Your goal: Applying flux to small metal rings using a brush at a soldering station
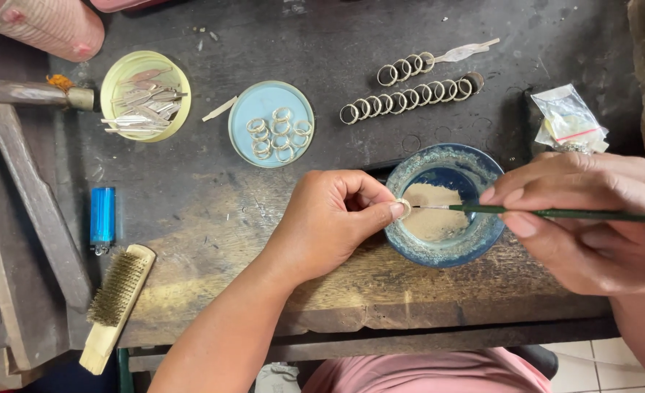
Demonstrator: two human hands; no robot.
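Green brush (555, 213) in right hand (592, 218), left hand (333, 218) pinching ring (404, 208)

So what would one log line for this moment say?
left hand: pinches small ring | right hand: holds brush, tip at ring | below: blue bowl of tan paste

Head camera, close, straight down over the workbench (213, 211)

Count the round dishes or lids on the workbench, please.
3: a yellow lid at upper left holding metal pieces, a light blue lid beside it holding rings, and a blue bowl under the brush tip.
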